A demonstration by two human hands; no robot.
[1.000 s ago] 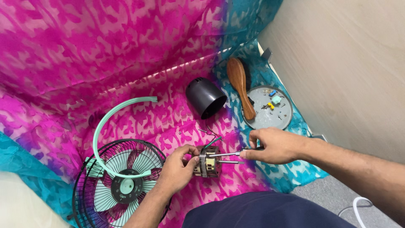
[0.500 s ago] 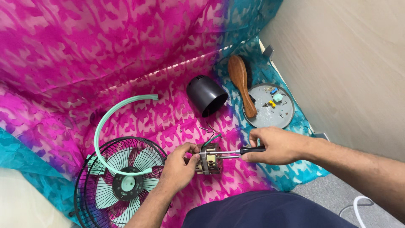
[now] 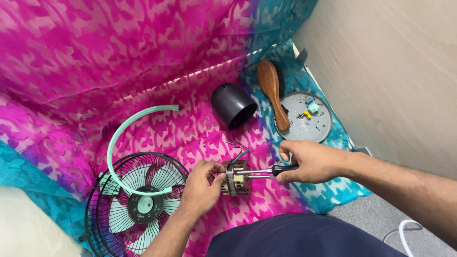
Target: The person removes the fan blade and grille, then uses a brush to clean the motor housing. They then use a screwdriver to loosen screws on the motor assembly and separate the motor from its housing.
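A small fan motor (image 3: 236,178) with copper windings and green and black wires lies on the pink and teal patterned cloth (image 3: 157,57). My left hand (image 3: 200,186) grips its left side. My right hand (image 3: 312,161) holds a black-handled screwdriver (image 3: 266,171), whose metal shaft points left into the motor's face, beside the motor's own shaft.
A black wire fan cage with mint green blades (image 3: 138,202) and a mint green ring (image 3: 124,138) lie at left. A dark cylindrical motor cover (image 3: 233,107), a wooden brush (image 3: 271,90) and a grey round lid (image 3: 319,131) holding small screws and parts sit behind. A beige wall rises at right.
The screwdriver has slid a little left toward the motor and my right hand has shifted slightly on its handle. My left hand keeps hold of the motor.
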